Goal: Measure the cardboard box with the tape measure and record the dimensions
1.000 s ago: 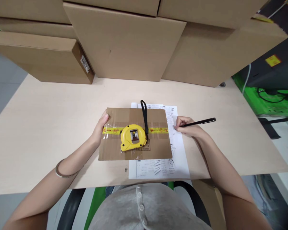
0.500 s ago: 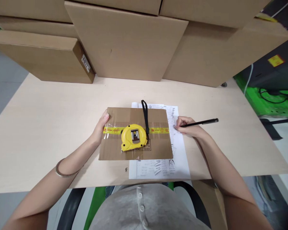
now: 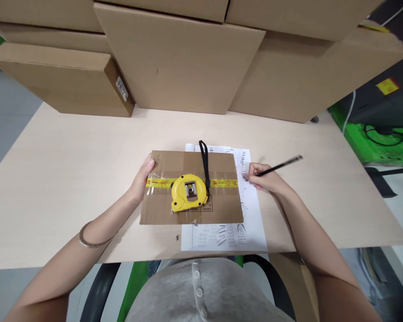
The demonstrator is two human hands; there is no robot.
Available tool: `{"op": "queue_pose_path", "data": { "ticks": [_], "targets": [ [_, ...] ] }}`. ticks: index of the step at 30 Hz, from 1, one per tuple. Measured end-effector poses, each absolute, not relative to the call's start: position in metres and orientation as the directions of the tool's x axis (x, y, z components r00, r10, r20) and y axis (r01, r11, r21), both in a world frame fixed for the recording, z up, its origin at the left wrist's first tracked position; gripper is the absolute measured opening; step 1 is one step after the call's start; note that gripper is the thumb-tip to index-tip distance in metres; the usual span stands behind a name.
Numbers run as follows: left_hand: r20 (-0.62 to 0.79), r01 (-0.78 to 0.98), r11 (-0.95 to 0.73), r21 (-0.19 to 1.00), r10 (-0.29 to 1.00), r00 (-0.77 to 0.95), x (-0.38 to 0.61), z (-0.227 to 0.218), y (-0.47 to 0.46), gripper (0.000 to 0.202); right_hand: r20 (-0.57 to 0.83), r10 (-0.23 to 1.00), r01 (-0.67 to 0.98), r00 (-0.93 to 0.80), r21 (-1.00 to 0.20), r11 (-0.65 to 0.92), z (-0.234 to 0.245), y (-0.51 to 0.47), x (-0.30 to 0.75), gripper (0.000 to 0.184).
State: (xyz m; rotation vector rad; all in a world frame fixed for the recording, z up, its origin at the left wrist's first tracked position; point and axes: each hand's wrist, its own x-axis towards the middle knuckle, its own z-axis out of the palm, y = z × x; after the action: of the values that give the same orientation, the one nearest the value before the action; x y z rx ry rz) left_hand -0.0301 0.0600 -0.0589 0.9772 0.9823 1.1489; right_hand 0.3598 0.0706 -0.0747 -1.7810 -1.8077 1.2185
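Note:
A flat cardboard parcel [image 3: 221, 205] sealed with clear and yellow tape lies on the table, on top of a written paper sheet [image 3: 251, 214]. A yellow tape measure [image 3: 189, 192] with a black strap rests on the parcel. My left hand [image 3: 141, 181] presses the parcel's left edge, thumb on top. My right hand [image 3: 267, 180] holds a black pen [image 3: 282, 164], its tip on the sheet just right of the parcel.
Large cardboard boxes [image 3: 181, 62] are stacked along the table's far side, a smaller one [image 3: 63, 82] at far left. The light wooden table [image 3: 63, 165] ends close to my body. A green bin with cables [image 3: 379, 138] stands at the right.
The pen's rear end has tilted upward while its tip stays on the sheet. My left hand and the parcel have stayed put.

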Motion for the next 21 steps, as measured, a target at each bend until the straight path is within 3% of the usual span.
{"op": "queue_pose_path", "data": {
  "ticks": [3,6,9,12,15,18,21],
  "targets": [
    [-0.076,-0.247,0.108,0.963,0.988,0.134,-0.030,-0.060,0.061,0.055,-0.341,0.934,0.790,-0.105,-0.600,-0.130,-0.066,0.067,0.352,0.057],
    [-0.032,-0.237,0.066,0.969,0.989,0.143,-0.032,-0.067,0.062,0.054,-0.300,0.954,0.920,-0.018,-0.378,-0.102,-0.058,0.063,0.338,0.057],
    [0.021,-0.199,0.009,0.980,0.989,0.150,-0.037,-0.079,0.064,0.053,-0.271,0.962,0.979,0.040,-0.184,-0.093,-0.048,0.062,0.323,0.051],
    [0.072,-0.111,-0.062,0.992,0.993,0.088,-0.045,-0.088,0.064,0.056,-0.245,0.966,0.992,0.089,-0.062,-0.107,-0.027,0.063,0.311,0.049],
    [0.210,-0.003,-0.210,0.978,0.977,0.041,-0.053,-0.086,0.064,0.067,0.001,1.000,0.988,0.021,-0.153,-0.021,0.004,0.062,0.294,0.049],
    [0.359,0.120,-0.363,0.924,0.932,0.060,-0.057,-0.076,0.063,0.046,0.254,0.912,0.848,-0.321,-0.353,0.396,0.027,0.055,0.264,0.068],
    [0.360,0.202,-0.378,0.904,0.925,0.120,-0.059,-0.067,0.061,0.027,0.322,0.724,0.636,-0.610,-0.345,0.690,0.030,0.046,0.231,0.083]
  ]
}}
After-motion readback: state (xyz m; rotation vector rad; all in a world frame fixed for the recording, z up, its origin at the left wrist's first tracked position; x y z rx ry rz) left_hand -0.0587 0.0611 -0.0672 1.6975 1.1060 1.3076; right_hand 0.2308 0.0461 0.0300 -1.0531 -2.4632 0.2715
